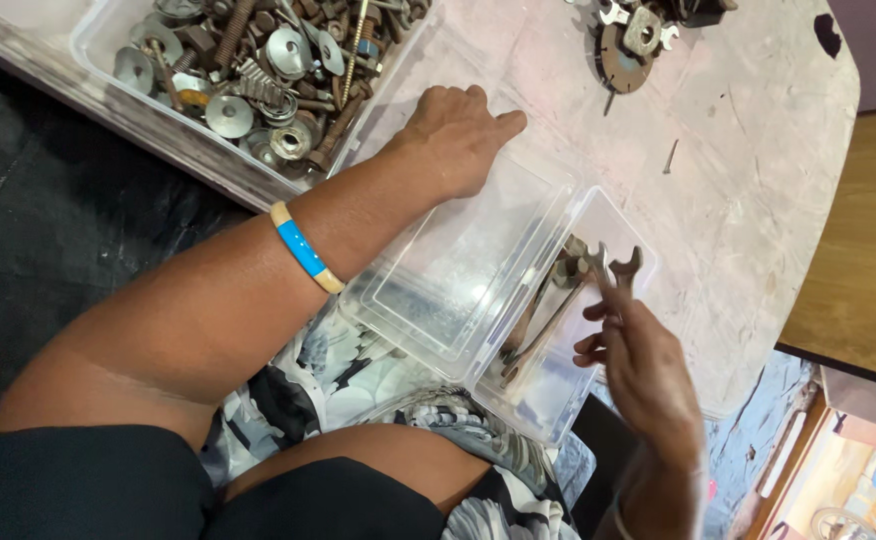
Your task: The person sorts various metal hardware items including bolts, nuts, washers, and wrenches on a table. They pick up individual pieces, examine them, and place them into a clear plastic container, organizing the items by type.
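My left hand point(458, 135) lies palm down at the far rim of an empty clear plastic box point(458, 275), fingers curled under and thumb pointing right; what is under the palm is hidden. A blue and cream bracelet point(305, 248) sits on that forearm. My right hand point(638, 370) holds a small double-ended open wrench point(620, 270) upright over a second clear box point(613, 215), which contains a few dark wrenches point(543, 320).
At the top left, a clear tub point(93, 40) holds several rusty bolts, washers and springs. A rusty round disc with metal parts point(626, 48) and a loose nail point(670, 155) lie on the worn pinkish tabletop point(758, 180). Wooden floor shows at the right.
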